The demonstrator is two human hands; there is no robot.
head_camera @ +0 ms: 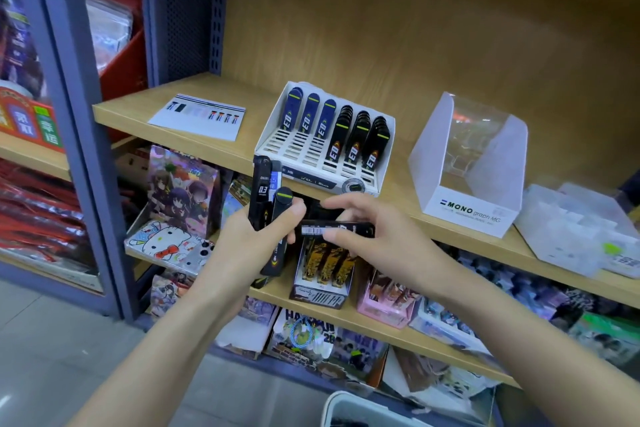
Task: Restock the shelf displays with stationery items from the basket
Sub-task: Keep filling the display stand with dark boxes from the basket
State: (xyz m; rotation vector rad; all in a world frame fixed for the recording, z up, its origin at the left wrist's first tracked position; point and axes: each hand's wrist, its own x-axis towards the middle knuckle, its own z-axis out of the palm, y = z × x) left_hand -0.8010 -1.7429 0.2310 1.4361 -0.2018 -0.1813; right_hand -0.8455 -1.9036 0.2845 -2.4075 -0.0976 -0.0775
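Left hand [242, 236] fingers gripping a bunch of black lead cases [265, 198] upright, right hand [374, 236] fingers pinching one black case [337, 228] sideways, both just near of the slotted display tray [311, 178] on the shelf [138, 107].

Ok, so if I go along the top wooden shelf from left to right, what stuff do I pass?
Printed paper sheet → white lead-case display tray → MONO graph display box → clear plastic boxes.
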